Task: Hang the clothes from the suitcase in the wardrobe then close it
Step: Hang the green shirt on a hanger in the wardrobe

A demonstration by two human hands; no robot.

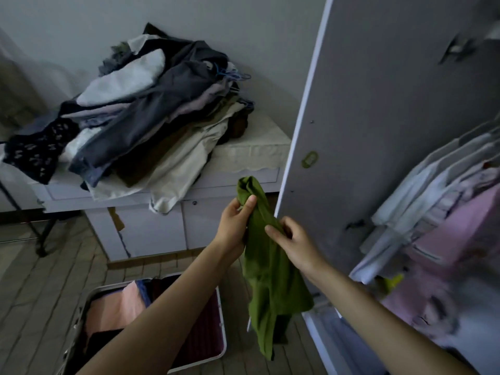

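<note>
A green garment [270,280] hangs bunched in front of me, held by both hands. My left hand [235,226] grips it near the top and my right hand [295,244] pinches it a little lower, to the right. Below, on the floor, the suitcase [213,358] lies open with pink, dark red and blue clothes [121,307] inside. To the right the wardrobe is open: its grey door [378,131] stands ajar, and white and pink garments [446,226] hang inside.
A white cabinet [151,228] stands against the wall, with a big pile of clothes and blue hangers [151,109] on top. A dark stand leg [40,239] is at the left. The floor is tiled.
</note>
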